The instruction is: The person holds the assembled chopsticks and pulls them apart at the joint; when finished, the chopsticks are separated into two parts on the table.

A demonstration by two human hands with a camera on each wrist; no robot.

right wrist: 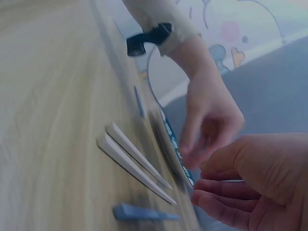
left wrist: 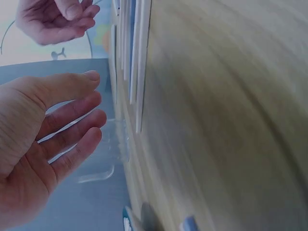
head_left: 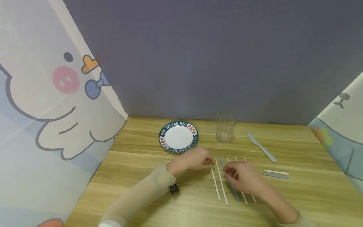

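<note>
Several slim white sticks (head_left: 214,182) and one blue stick (head_left: 234,193) lie side by side on the table, pointing away from me. My left hand (head_left: 195,158) hovers at the far end of the leftmost white stick. In the left wrist view its fingers (left wrist: 72,115) are loosely bent, with nothing between them. Over the blue stick and its white neighbours is my right hand (head_left: 245,178), which hides part of them. The right wrist view shows the fingers of that hand (right wrist: 255,183) relaxed and bare, held above the sticks.
Behind the left hand sits a white plate with a green patterned rim (head_left: 162,138). A clear glass mug (head_left: 225,129) and a pale blue knife (head_left: 262,148) lie farther right. A white stick (head_left: 276,172) and a blue stick (head_left: 279,177) lie crosswise at right. A grey partition (head_left: 198,63) rises behind.
</note>
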